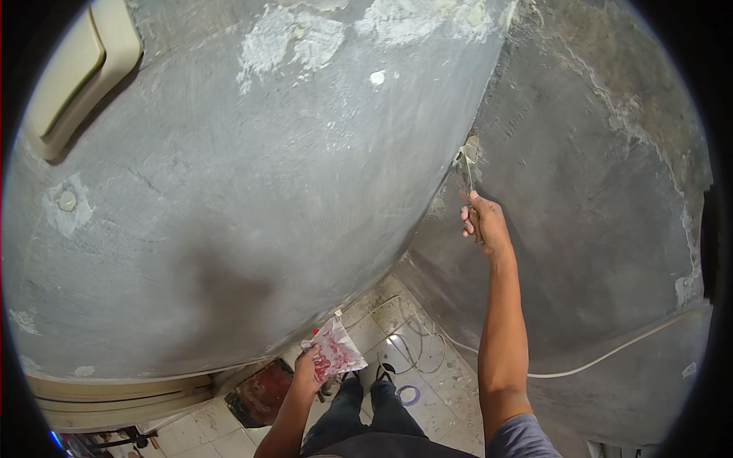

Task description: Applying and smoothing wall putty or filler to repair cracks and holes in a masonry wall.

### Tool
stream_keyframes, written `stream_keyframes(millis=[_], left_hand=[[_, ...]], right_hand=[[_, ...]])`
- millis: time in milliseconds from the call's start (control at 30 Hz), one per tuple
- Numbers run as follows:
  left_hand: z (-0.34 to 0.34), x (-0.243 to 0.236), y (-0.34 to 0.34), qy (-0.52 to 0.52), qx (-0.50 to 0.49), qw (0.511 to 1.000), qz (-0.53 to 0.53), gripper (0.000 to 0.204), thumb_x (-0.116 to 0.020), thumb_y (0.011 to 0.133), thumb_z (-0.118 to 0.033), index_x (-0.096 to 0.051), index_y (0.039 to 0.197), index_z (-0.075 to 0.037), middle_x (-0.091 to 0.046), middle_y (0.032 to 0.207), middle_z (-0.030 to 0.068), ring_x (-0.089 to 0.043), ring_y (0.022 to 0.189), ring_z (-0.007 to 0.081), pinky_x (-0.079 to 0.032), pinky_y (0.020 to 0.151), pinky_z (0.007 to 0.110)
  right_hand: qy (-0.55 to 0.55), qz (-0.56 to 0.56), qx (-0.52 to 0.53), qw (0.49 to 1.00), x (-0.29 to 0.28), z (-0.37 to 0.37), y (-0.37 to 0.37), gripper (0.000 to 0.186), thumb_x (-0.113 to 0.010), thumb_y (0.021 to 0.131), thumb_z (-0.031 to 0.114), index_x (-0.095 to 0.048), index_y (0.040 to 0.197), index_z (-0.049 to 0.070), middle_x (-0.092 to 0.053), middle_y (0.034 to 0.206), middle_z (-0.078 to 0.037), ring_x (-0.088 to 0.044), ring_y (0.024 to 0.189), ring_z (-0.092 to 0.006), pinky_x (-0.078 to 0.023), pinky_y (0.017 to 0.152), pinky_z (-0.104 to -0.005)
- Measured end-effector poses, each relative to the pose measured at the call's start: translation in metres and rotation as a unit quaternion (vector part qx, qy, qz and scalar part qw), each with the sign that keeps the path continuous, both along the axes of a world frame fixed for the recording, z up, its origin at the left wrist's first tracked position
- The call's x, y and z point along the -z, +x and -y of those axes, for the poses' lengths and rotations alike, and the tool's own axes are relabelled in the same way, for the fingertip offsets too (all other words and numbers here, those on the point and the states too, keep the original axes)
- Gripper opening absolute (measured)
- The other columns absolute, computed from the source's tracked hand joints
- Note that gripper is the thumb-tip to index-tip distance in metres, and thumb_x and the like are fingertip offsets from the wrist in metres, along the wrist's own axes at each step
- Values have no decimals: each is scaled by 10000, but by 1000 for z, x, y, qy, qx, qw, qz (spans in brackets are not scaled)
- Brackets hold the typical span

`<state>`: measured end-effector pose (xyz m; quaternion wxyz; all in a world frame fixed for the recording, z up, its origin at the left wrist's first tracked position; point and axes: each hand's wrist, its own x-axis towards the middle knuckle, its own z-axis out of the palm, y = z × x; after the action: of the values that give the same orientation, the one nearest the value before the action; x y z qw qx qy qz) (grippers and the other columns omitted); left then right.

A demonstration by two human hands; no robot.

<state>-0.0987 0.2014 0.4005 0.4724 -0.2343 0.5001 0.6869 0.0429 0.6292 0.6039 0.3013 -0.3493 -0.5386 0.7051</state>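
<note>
My right hand (pixel 489 221) is raised to the corner where two grey walls meet, its fingers wrapped round the handle of a putty knife (pixel 466 174). The knife's blade reaches up to a pale patch of filler (pixel 471 148) at the corner; whether it presses on the wall is hard to tell. Lower down, my left hand (pixel 308 371) grips a crumpled clear plastic bag (pixel 339 348) with red print and whitish stuff on it. The bag hangs in front of the left wall (pixel 229 168), above the floor.
White filler patches (pixel 69 202) mark the left wall. A cream plastic housing (pixel 84 76) juts out at upper left. Pale cable (pixel 603 359) runs along the right wall and coils on the tiled floor. Near my feet lie a purple ring (pixel 409 395) and a reddish-brown board (pixel 262 391).
</note>
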Motion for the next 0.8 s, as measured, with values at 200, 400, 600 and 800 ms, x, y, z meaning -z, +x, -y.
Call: stream_keyframes(millis=[200,400,600,800], left_hand=[[-2,9,6,13,-16,1000,11,87,-587,876,-158,-581,936,-95,-559,744,35,-565,553,177,-493,509,325],[0,29,8,10,-23,999,33,83,-594,872,-162,-582,924,-99,-556,733,33,-561,540,178,-485,483,324],[1,32,10,15,-29,999,32,99,-597,871,-163,-584,933,-87,-566,750,44,-571,550,190,-512,510,348],[-5,28,13,21,-55,998,39,104,-582,879,-144,-591,959,-78,-586,790,49,-598,590,197,-535,544,365]], right_hand=[[-15,25,5,1000,-10,-2,-1,443,-486,969,325,-517,1164,-72,-527,630,-29,-408,432,-96,-425,434,-269],[-20,70,-2,997,-18,-5,-3,399,-477,974,302,-533,1118,-66,-518,625,-34,-400,431,-96,-429,426,-271],[-5,81,9,997,-24,-5,-5,383,-482,974,303,-546,1067,-63,-520,629,-41,-403,433,-101,-428,420,-272],[-10,75,22,997,-26,-5,-6,344,-490,970,289,-567,1020,-43,-528,629,-41,-418,436,-108,-417,411,-277]])
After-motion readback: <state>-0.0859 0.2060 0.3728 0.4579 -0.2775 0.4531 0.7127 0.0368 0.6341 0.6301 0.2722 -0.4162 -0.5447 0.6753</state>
